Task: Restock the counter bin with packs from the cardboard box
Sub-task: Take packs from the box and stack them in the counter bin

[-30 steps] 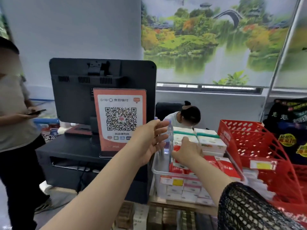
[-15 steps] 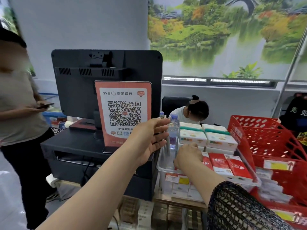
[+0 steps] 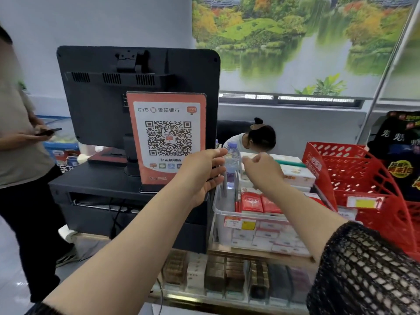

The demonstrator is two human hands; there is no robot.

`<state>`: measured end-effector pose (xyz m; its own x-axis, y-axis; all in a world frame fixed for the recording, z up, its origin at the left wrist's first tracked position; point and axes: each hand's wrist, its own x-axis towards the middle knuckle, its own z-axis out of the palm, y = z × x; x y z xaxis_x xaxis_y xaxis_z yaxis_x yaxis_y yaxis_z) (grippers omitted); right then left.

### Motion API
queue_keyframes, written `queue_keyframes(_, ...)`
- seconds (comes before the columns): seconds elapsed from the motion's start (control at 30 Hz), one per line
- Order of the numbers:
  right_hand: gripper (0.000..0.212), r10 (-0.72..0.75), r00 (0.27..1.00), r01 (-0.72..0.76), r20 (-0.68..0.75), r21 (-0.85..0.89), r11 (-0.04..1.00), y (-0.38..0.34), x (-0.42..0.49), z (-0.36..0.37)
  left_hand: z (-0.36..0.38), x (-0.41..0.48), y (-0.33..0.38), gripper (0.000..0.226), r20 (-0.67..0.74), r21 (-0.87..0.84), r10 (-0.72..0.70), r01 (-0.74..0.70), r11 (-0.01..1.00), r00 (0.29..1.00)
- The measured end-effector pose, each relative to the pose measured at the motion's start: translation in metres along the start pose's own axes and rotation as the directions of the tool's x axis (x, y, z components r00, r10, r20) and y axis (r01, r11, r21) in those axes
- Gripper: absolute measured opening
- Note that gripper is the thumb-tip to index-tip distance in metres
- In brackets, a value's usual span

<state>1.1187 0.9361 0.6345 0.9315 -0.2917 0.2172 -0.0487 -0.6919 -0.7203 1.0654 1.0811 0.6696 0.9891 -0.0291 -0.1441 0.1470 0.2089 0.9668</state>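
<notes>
The clear plastic counter bin (image 3: 218, 210) stands right of the black till stand. Red packs (image 3: 251, 202) fill its front and white green-edged packs (image 3: 295, 172) are stacked at its back. A water bottle (image 3: 232, 164) stands in its back left corner. My left hand (image 3: 202, 176) is open with its palm turned right, fingers at the bin's left rim beside the bottle. My right hand (image 3: 261, 171) hovers above the packs, fingers loosely curled, with nothing visible in it. No cardboard box is in view.
A black monitor (image 3: 102, 98) with a QR sign (image 3: 168, 137) stands to the left. Red mesh baskets (image 3: 363, 178) crowd the right. One person (image 3: 18, 155) stands at the left with a phone, another (image 3: 261, 137) sits behind the bin. A glass case (image 3: 227, 276) lies below.
My right hand has lifted from the red packs in the bin to above them. My left hand has stayed by the bottle and the bin's left rim.
</notes>
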Motion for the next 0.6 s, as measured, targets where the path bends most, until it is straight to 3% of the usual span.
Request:
queue_keyframes(0.07, 0.031, 0.073, 0.995, -0.093, 0.072, 0.334, 0.938, -0.008, -0.011, -0.003, -0.001, -0.002, 0.000, 0.015, -0.017, -0.014, 0.001, -0.001, 1.000, 1.000)
queue_keyframes(0.17, 0.025, 0.130, 0.985, -0.174, 0.117, 0.570, 0.803, -0.019, -0.028, -0.008, -0.002, -0.005, 0.001, 0.011, -0.033, -0.026, 0.009, -0.010, 1.000, 0.999)
queue_keyframes(0.33, 0.022, 0.096, 0.984, -0.177, 0.153, 0.714, 0.677, -0.030, -0.062, -0.019, -0.009, -0.019, 0.000, 0.012, -0.031, -0.015, 0.009, -0.009, 1.000, 0.999)
queue_keyframes(0.6, 0.041, 0.005, 0.982, -0.150, 0.190, 0.760, 0.633, -0.041, -0.112, 0.000, -0.047, -0.062, -0.027, 0.027, -0.136, 0.010, 0.024, -0.022, 1.000, 0.990)
